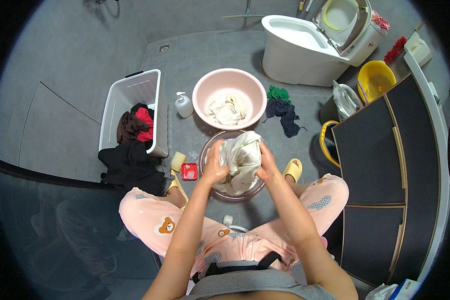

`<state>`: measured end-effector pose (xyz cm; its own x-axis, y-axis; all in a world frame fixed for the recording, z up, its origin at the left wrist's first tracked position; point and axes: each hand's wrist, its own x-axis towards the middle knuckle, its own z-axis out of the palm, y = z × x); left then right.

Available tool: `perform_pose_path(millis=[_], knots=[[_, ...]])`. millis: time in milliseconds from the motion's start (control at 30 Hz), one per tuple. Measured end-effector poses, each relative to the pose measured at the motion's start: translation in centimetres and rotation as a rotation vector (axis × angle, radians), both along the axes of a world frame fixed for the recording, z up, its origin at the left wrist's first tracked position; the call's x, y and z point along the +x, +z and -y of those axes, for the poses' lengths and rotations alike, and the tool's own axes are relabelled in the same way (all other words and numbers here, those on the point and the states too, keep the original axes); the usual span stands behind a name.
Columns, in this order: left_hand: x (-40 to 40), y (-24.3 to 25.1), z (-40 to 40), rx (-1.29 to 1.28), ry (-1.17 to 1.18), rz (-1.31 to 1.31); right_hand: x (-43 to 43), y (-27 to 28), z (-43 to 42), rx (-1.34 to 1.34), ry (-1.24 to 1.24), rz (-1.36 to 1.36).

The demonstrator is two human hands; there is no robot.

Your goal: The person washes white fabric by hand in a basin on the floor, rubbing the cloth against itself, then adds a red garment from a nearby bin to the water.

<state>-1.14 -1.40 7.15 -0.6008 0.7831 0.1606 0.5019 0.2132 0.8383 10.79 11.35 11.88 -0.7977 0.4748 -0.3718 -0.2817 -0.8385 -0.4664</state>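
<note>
Both hands hold a bunched white cloth [242, 159] over a dark-rimmed round basin [232, 198] on the floor between the feet. My left hand [214, 163] grips the cloth's left side, and my right hand [267, 162] grips its right side. Just beyond, a pink basin [200, 92] holds crumpled whitish cloth [227, 110]. A white pump bottle [183, 105] stands to its left. Beside the dark-rimmed basin lie a red soap dish [189, 171] and a pale yellow block [178, 161], perhaps soap. What the basin under my hands contains is mostly hidden.
At left, a white plastic bin [157, 112] holds dark and red clothes; black clothing [135, 165] lies beside it. Green cloth [278, 93] and navy cloth [287, 114] lie right of the pink basin. A toilet [300, 60], yellow bucket [377, 77] and dark cabinet [371, 157] stand right.
</note>
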Motion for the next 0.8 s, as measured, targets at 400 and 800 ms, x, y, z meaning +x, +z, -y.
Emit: perform_pose_path(millis=[400,800], knots=[[0.6,-2.6,-0.5,0.343,0.103,1.353,1.1,-4.4,0.1,1.466,-0.079,1.108],[-0.2,0.1,-1.0,0.33,0.158,0.962,2.8,-7.4,0.6,1.353,-0.004,0.854]])
